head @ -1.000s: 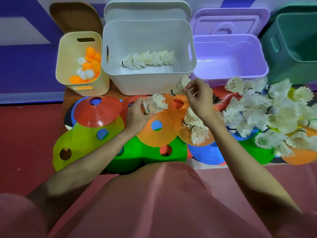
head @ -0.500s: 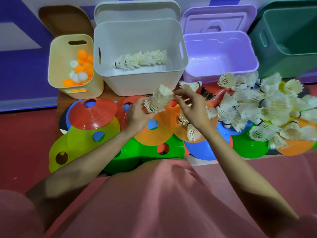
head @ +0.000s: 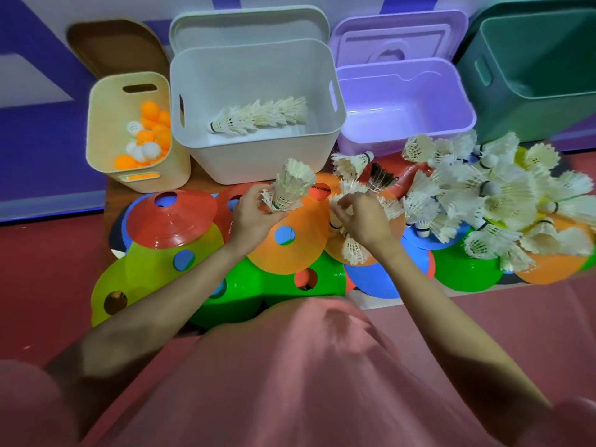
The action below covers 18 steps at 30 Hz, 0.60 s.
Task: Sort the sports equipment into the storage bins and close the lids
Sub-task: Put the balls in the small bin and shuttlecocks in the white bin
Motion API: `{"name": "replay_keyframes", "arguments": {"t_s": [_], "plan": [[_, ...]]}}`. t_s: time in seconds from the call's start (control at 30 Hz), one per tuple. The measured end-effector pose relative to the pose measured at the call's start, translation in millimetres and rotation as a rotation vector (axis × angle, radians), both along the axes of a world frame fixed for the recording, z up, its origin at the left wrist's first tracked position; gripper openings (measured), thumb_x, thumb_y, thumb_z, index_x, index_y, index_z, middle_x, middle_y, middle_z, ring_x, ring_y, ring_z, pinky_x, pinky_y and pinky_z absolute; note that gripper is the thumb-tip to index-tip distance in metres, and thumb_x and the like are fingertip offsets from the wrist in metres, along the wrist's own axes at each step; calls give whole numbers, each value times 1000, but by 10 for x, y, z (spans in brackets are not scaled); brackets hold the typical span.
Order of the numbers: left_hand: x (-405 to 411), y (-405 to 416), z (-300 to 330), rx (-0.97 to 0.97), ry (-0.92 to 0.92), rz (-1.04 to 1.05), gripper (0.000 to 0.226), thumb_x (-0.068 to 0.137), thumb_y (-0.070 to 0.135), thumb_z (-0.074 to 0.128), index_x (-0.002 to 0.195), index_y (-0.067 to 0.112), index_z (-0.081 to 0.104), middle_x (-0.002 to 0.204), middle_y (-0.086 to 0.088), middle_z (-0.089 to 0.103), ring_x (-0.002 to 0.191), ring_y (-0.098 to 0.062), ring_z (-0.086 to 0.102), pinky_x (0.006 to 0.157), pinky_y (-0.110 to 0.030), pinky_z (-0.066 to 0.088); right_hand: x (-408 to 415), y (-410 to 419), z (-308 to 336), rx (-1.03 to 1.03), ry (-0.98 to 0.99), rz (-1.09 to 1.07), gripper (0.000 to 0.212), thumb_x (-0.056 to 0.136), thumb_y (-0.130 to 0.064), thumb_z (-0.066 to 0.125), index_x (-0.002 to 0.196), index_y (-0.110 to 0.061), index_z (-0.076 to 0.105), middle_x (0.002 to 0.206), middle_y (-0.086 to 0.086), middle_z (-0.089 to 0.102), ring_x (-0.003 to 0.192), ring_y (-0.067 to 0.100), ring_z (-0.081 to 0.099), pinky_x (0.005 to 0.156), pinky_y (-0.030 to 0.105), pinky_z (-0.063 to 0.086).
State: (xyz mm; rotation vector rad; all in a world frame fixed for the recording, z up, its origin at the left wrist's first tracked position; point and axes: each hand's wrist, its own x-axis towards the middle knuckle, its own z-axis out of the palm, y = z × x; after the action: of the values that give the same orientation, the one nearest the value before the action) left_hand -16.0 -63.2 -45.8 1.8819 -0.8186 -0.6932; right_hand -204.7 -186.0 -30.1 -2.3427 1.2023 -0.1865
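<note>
Over the cones, left hand holds shuttlecocks feathers-up

A single wide-angle head view looked forward and steeply down from close above the surface, taking in the bins at the far edge and the person's forearms below.

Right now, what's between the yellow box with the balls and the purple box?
In the head view, the white bin stands between the yellow bin and the purple bin, holding a stack of shuttlecocks.
</note>
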Motion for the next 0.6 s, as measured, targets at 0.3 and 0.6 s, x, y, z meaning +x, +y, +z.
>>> {"name": "replay_keyframes", "arguments": {"t_s": [0.3, 0.6], "plan": [[72, 93, 78, -7, -68, 15, 52, 64, 6, 86, 110, 3, 60, 95, -1, 66, 89, -14, 64, 73, -24, 53, 61, 85, 167, -97, 119, 12, 18, 84, -9, 54, 71, -2, 65, 73, 13, 66, 84, 30, 52, 58, 35, 45], [219, 190, 259, -10, -142, -11, 56, 67, 12, 86, 116, 6, 60, 99, 3, 65, 87, -6, 59, 66, -10, 48, 345, 163, 818, -256, -594, -55, 14, 93, -17, 58, 86, -7, 66, 75, 1, 59, 72, 14, 50, 67, 22, 36]]}}
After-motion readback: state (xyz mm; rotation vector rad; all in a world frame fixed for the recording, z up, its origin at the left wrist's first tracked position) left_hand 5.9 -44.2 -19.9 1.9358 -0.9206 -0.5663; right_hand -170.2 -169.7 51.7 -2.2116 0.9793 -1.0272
